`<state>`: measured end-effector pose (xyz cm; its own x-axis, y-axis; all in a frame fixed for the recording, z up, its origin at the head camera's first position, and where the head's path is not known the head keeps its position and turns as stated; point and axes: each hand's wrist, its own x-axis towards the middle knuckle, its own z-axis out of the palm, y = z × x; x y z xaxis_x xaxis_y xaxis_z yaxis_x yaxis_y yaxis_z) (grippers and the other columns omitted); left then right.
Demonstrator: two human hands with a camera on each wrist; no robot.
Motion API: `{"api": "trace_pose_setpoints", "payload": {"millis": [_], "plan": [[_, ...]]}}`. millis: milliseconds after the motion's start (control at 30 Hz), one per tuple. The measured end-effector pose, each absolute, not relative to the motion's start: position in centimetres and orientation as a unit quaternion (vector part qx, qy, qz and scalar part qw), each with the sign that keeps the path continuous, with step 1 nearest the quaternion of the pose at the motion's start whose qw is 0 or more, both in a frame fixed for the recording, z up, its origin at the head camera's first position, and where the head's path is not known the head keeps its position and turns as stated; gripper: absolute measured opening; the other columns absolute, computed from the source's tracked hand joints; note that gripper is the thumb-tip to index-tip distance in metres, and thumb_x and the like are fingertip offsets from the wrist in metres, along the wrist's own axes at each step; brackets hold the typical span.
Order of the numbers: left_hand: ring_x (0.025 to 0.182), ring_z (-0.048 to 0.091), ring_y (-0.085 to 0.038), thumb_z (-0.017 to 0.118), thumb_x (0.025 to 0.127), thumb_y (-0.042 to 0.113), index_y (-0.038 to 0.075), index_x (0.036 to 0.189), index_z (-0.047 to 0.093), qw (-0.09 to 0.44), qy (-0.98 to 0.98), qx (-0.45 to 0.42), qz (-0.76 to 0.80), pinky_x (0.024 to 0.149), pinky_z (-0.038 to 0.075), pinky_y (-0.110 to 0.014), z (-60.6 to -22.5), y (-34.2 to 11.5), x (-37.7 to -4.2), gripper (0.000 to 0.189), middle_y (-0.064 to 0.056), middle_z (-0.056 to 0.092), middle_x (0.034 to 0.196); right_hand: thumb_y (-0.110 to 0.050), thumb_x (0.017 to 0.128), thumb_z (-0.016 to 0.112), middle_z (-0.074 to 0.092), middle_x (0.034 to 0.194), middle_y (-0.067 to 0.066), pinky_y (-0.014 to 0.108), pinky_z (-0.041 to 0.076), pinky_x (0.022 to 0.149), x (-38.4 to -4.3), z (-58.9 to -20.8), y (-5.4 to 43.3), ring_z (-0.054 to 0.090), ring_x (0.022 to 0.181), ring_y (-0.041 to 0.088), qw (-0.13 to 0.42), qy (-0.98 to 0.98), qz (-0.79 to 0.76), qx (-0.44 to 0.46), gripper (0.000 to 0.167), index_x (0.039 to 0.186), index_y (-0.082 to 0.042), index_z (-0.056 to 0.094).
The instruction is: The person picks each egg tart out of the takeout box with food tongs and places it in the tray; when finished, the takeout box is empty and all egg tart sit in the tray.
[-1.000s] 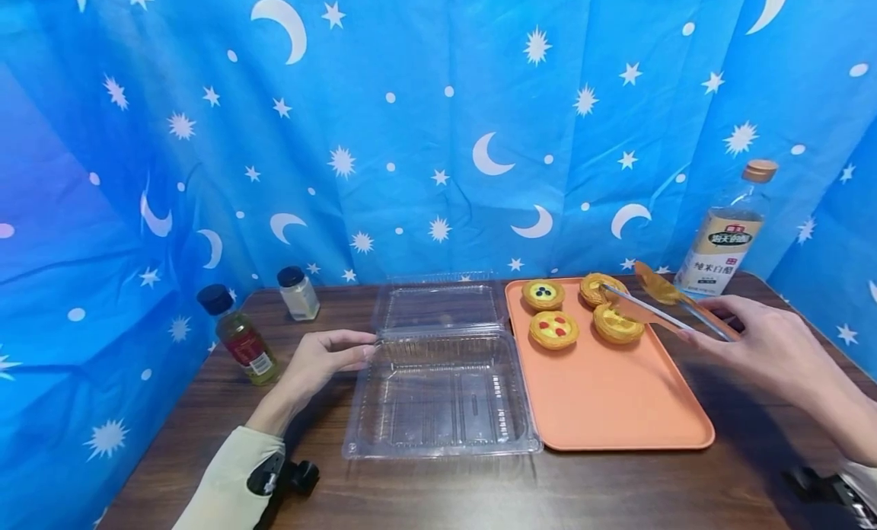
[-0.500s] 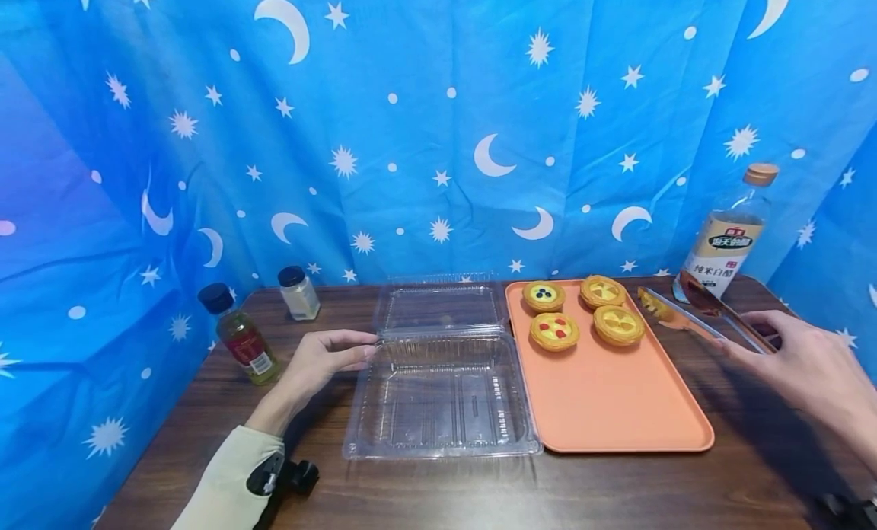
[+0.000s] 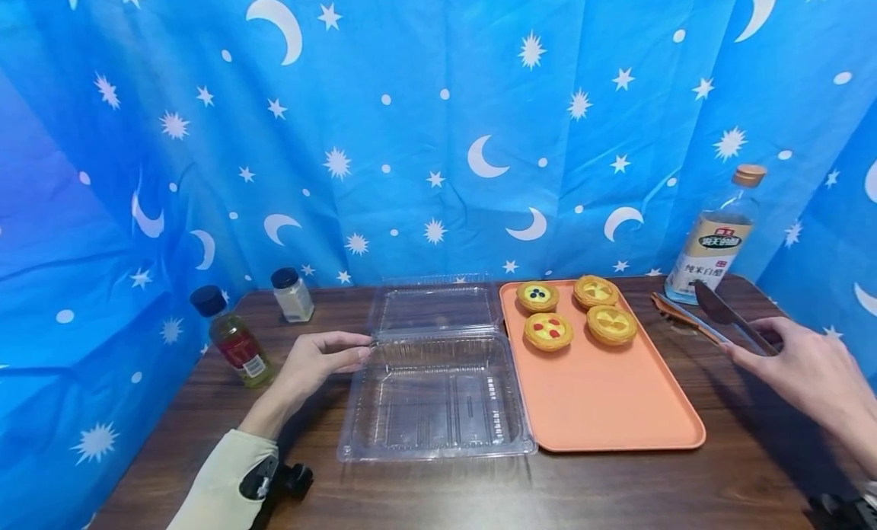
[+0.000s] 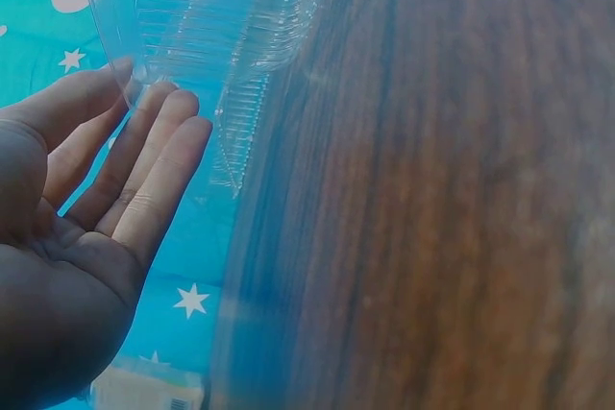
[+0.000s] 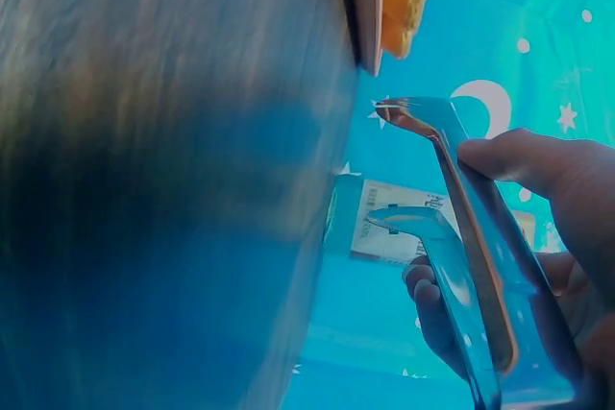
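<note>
My left hand [image 3: 311, 366] pinches the left rim of a clear plastic clamshell box [image 3: 438, 452] between thumb and fingers; the left wrist view shows the fingertips [image 4: 163, 93] at the rim. The box lies open on the table, its lid folded back toward the curtain. My right hand [image 3: 805, 359] holds metal food tongs [image 5: 485, 266], their two arms spread apart with nothing between them. The tong tips are low over the table, right of the orange tray [image 3: 617, 408]. Several egg tarts sit at the tray's back, including one with red pieces [image 3: 548, 331] and one with blueberries [image 3: 537, 295].
Behind the tongs stands a tall vinegar bottle [image 3: 709, 248]. At the left are a dark-capped oil bottle [image 3: 240, 347] and a small seasoning jar [image 3: 294, 298]. A blue curtain [image 3: 411, 134] with moons and stars rises behind the wooden table [image 3: 438, 499].
My right hand has carried the tongs from over the right-hand tarts to the right, off the tray and lower toward the table. The tarts stay on the tray; the left hand stays at the rim.
</note>
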<state>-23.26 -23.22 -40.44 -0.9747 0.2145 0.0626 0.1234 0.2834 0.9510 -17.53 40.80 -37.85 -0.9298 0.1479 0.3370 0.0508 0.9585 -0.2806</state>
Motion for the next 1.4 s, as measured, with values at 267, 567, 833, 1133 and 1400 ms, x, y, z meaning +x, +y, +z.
{"api": "trace_pose_setpoints", "payload": {"millis": [267, 567, 833, 1133, 1400], "plan": [[0.105, 0.077, -0.027, 0.076, 0.101, 0.016, -0.001, 0.126, 0.075, 0.04, 0.805, 0.1, 0.584, 0.097, 0.06, -0.044, -40.38, -23.22, -23.33, 0.031, -0.017, 0.076, 0.122, -0.025, 0.087, 0.083, 0.057, 0.071, 0.023, 0.068, 0.04, 0.073, -17.69, -38.26, 41.18, 0.052, 0.064, 0.038, 0.166, -0.974, 0.129, -0.08, 0.064, 0.111, 0.025, 0.051], [0.106, 0.076, -0.028, 0.076, 0.101, 0.017, -0.002, 0.127, 0.074, 0.043, 0.803, 0.105, 0.585, 0.097, 0.06, -0.045, -40.21, -23.2, -23.16, 0.033, -0.019, 0.075, 0.124, -0.026, 0.09, 0.083, 0.055, 0.074, 0.026, 0.048, 0.041, 0.056, -17.77, -38.35, 41.18, 0.051, 0.065, 0.038, 0.144, -0.975, 0.134, -0.102, 0.068, 0.111, 0.028, 0.047], [0.105, 0.077, -0.025, 0.077, 0.101, 0.02, -0.001, 0.126, 0.075, 0.041, 0.807, 0.105, 0.579, 0.095, 0.061, -0.039, -40.48, -23.3, -23.4, 0.032, -0.016, 0.076, 0.122, -0.027, 0.092, 0.081, 0.054, 0.075, 0.027, 0.044, 0.044, 0.051, -17.74, -38.23, 41.09, 0.052, 0.064, 0.038, 0.123, -0.975, 0.14, -0.121, 0.069, 0.112, 0.029, 0.046], [0.105, 0.077, -0.027, 0.077, 0.101, 0.02, -0.002, 0.126, 0.075, 0.041, 0.806, 0.109, 0.58, 0.095, 0.061, -0.04, -40.53, -23.26, -23.38, 0.034, -0.018, 0.075, 0.122, -0.035, 0.094, 0.08, 0.053, 0.077, 0.029, 0.044, 0.045, 0.051, -17.7, -38.55, 40.95, 0.053, 0.067, 0.04, 0.102, -0.976, 0.139, -0.135, 0.076, 0.113, 0.03, 0.045], [0.104, 0.077, -0.024, 0.077, 0.101, 0.02, 0.0, 0.126, 0.076, 0.039, 0.81, 0.105, 0.576, 0.095, 0.061, -0.041, -40.49, -23.21, -23.26, 0.032, -0.016, 0.076, 0.121, -0.041, 0.092, 0.081, 0.055, 0.074, 0.028, 0.056, 0.053, 0.06, -17.75, -38.59, 41.16, 0.055, 0.066, 0.039, 0.084, -0.981, 0.125, -0.12, 0.083, 0.109, 0.031, 0.045]]}}
